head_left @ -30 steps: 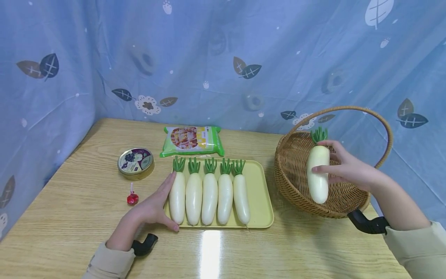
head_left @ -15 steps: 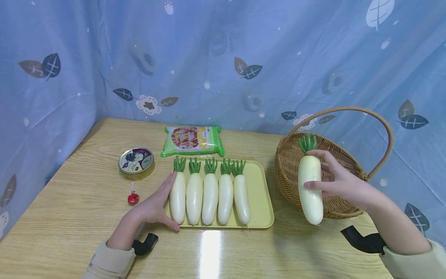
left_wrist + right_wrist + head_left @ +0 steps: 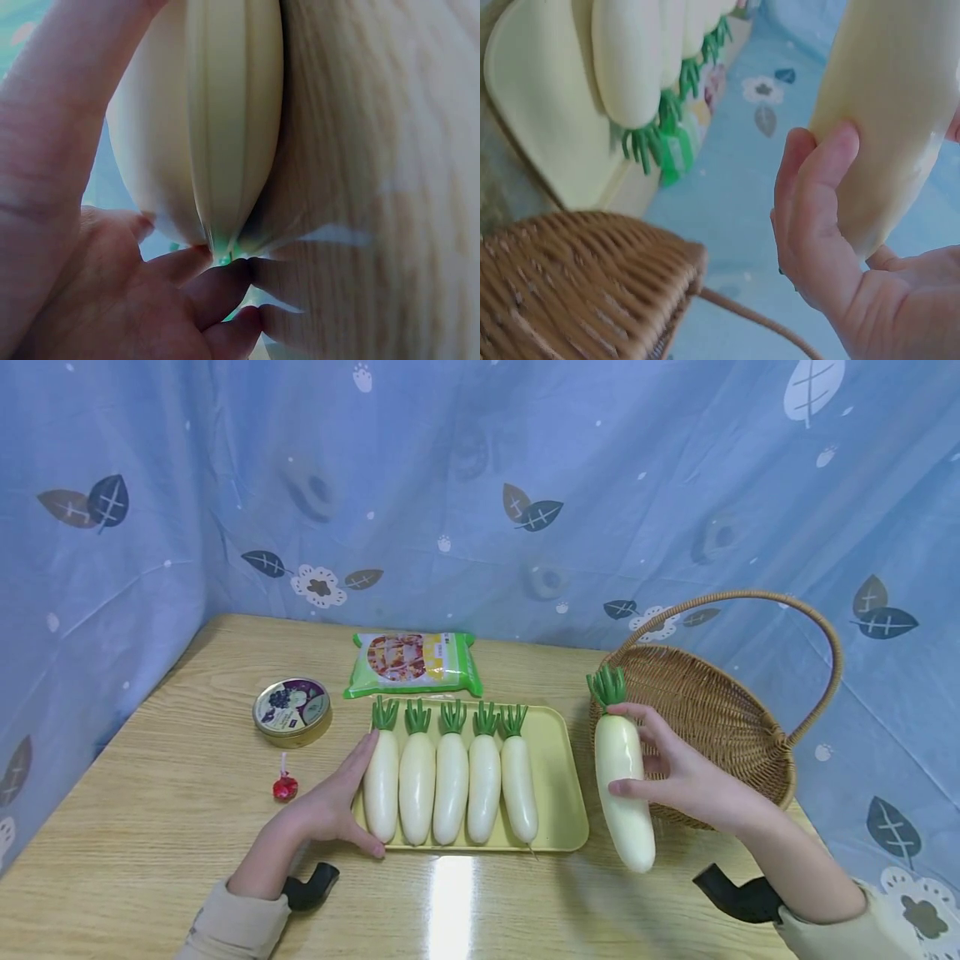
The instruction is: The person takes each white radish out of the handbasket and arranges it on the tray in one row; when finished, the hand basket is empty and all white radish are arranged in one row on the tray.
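Note:
In the head view my right hand (image 3: pixel 678 777) grips a white radish (image 3: pixel 625 793) with green leaf stubs, thumb on its near side. The radish hangs tilted between the tray and the wicker basket (image 3: pixel 697 718), in front of the basket's left side. The right wrist view shows curled fingers (image 3: pixel 817 202) against the radish's pale skin. My left hand (image 3: pixel 333 802) rests at the left edge of the yellow tray (image 3: pixel 555 777), fingers extended along its side and thumb at the front corner. Several white radishes (image 3: pixel 452 785) lie side by side on the tray, leaves pointing away.
Behind the tray lies a green-edged snack packet (image 3: pixel 412 662). A round tin (image 3: pixel 291 710) and a small red wrapped candy (image 3: pixel 285 788) sit on the table to the left. The basket's tall handle (image 3: pixel 832 652) arches up on the right. A blue patterned cloth (image 3: pixel 450 485) hangs behind.
My right hand has carried the radish out of the basket, leftward and nearer, to the gap beside the tray. The left hand and tray stay in place.

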Action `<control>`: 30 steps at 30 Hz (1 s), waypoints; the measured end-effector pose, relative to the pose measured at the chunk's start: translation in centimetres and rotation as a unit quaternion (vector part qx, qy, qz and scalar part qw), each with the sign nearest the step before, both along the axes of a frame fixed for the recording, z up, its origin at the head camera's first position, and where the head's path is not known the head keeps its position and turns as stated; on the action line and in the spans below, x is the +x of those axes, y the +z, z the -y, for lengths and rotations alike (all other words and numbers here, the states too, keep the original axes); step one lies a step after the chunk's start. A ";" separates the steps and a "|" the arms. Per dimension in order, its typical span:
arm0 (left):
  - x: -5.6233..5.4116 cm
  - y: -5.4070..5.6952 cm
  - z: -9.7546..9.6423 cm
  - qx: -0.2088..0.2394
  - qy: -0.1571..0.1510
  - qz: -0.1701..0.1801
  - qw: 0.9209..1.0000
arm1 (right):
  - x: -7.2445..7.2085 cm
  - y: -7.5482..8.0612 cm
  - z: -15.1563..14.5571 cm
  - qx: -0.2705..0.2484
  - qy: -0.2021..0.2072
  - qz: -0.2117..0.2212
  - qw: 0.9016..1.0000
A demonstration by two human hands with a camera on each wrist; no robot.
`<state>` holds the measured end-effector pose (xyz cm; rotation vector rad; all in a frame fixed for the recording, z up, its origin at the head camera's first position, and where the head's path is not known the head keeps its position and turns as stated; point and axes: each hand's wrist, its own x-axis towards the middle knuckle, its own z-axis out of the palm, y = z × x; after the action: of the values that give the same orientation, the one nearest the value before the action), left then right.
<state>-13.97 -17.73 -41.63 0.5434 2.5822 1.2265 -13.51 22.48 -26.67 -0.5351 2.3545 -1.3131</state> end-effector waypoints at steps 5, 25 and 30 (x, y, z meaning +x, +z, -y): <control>0.0 0.0 0.0 -0.003 0.003 0.001 1.000 | -0.2 -0.9 0.8 -0.012 0.009 -0.004 1.000; 0.1 0.3 0.0 0.000 0.002 0.005 1.000 | -1.3 -5.6 2.9 -0.018 0.008 0.004 1.000; 0.0 0.2 0.1 -0.002 0.003 0.002 1.000 | -1.6 -6.5 3.2 -0.028 0.021 0.004 0.999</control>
<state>-13.94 -17.80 -41.42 0.5326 2.5846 1.2241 -15.10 19.24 -33.22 -0.5914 2.2925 -1.3631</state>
